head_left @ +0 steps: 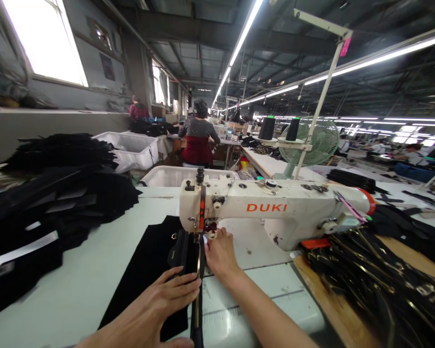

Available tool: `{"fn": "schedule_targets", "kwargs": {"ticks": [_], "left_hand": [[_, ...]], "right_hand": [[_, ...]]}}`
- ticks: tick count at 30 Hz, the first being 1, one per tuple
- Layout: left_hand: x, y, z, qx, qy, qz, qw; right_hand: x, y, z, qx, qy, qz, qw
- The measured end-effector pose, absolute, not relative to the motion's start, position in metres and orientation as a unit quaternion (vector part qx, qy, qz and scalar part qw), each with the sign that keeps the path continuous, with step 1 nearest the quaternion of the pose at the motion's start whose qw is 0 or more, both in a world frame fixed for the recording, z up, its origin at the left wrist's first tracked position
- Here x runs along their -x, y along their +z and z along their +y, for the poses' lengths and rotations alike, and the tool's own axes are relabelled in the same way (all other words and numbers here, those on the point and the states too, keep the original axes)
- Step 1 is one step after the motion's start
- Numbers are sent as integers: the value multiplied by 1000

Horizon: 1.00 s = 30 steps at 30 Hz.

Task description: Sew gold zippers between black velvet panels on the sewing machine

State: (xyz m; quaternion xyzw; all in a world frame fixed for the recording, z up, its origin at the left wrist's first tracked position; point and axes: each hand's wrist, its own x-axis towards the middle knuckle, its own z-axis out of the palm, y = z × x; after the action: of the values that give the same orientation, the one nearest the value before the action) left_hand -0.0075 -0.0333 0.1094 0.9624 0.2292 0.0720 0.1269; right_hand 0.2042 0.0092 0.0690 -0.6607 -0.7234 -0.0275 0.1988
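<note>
A white sewing machine [239,200] marked DUKI stands over a black fabric piece [141,275] on the pale green table. Along the right side of the fabric runs a black zipper strip [196,314] with gold teeth, passing under the needle area. My left hand [166,295] lies on the fabric and zipper in front of the needle, fingers stretched out. Just right of the presser foot, my right hand [219,251] has its fingers bent at the edge of the strip; what its fingertips hold, if anything, is hidden.
Black fabric stacks [68,193] fill the left side. Black zipper strips [387,285] with gold teeth are heaped at the right. Behind the machine are white bins [137,145], a thread stand [321,96], a green fan [311,145] and a seated person [199,135].
</note>
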Motion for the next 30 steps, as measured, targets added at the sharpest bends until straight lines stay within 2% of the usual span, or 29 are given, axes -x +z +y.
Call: {"fn": "schedule_targets", "kwargs": {"ticks": [10,13,17,20,25,30], "left_hand": [[4,120,-36,-969,63,207,120],[13,108,-35,-968,95,207,108],[17,100,-33,-970,152,181,61],[13,103,-29,-967,176,167,74],[8,109,-18,-963,174,169,120],[8,107,-10,-957,212,185,71]], "right_hand": [[-212,60,47,662,-13,-714,229],[-226,62,34,630,-16,-737,246],[-233,62,-2,515,-10,-819,254],[-230,56,-16,457,5,-852,256],[-227,42,-11,446,-22,-847,288],[-229,39,-8,449,-50,-851,268]]}}
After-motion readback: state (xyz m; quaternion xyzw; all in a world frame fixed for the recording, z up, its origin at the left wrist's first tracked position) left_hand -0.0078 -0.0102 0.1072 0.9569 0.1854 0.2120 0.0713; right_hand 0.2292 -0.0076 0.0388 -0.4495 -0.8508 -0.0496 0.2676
